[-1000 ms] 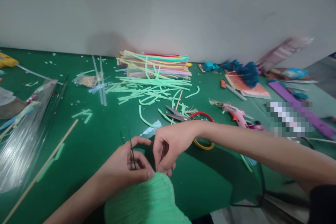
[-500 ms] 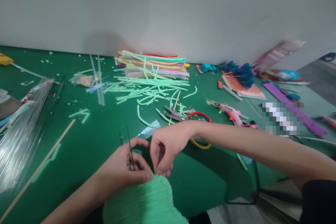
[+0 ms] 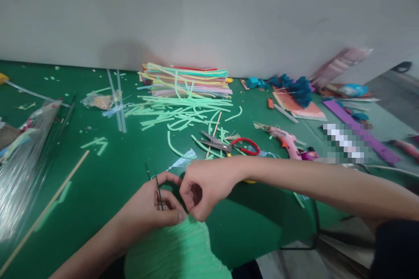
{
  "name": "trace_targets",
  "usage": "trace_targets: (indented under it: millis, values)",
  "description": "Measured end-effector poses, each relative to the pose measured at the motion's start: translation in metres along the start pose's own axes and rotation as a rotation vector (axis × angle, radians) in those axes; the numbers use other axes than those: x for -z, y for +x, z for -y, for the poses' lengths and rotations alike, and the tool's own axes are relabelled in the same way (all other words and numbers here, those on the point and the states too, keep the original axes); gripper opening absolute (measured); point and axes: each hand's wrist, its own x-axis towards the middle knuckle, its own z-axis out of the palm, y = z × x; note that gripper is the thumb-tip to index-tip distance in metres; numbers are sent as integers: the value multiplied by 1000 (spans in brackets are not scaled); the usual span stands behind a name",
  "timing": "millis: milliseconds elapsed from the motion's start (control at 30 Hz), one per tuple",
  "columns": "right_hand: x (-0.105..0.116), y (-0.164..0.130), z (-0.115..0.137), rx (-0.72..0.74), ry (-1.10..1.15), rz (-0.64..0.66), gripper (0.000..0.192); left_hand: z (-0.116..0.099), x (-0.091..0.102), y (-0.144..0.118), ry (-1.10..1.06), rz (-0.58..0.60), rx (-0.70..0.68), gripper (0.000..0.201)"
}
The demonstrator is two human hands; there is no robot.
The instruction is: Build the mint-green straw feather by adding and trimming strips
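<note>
A light green, ribbed, fuzzy piece (image 3: 176,248) rises from the bottom of the view. Thumb and fingers of my left hand (image 3: 149,205) pinch its top edge, while a thin dark wire-like strand (image 3: 159,192) stands up between those fingers. My right hand (image 3: 209,185) is closed in a pinch at the same edge, close beside the left fingertips; what lies between its fingers is hidden. Just beyond the right wrist lie scissors (image 3: 225,147) with blades apart, their handles partly covered by my forearm. A pale blue tassel (image 3: 183,159) rests behind my hands.
Multicoloured pipe cleaners (image 3: 186,80) are stacked by the wall, with loose green ones (image 3: 183,111) in front. A pink glue gun (image 3: 290,141) and a purple strip (image 3: 369,135) lie right. Clear plastic wrap (image 3: 28,183) and a wooden stick (image 3: 49,209) are left.
The camera view has shifted slightly, so the table items sit a little further left. My right hand has tilted a bit, with its fingertips still at the green edge.
</note>
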Motion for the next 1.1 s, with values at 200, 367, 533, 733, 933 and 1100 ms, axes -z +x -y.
trace_targets:
  millis: [200, 367, 533, 733, 933, 1100]
  values:
    - [-7, -9, 3, -10, -114, -114, 10, 6, 2, 2, 17, -19, -21, 61]
    - [-21, -31, -10, -51, 383, -215, 29, 1, 4, -1, 72, -36, -3, 64]
    - [-41, -33, -15, -67, 480, -345, 30, -3, 2, -2, 161, -94, -20, 52]
    - [-51, -27, -9, -17, 132, -473, 15, 1, 7, -2, 128, -15, -60, 42]
    - [-63, -28, -14, 3, -42, -687, 11, -11, 22, -17, 209, 19, -5, 38]
    - [-69, -31, -31, -66, 242, -756, 25, -17, 28, -22, 270, 32, 46, 28]
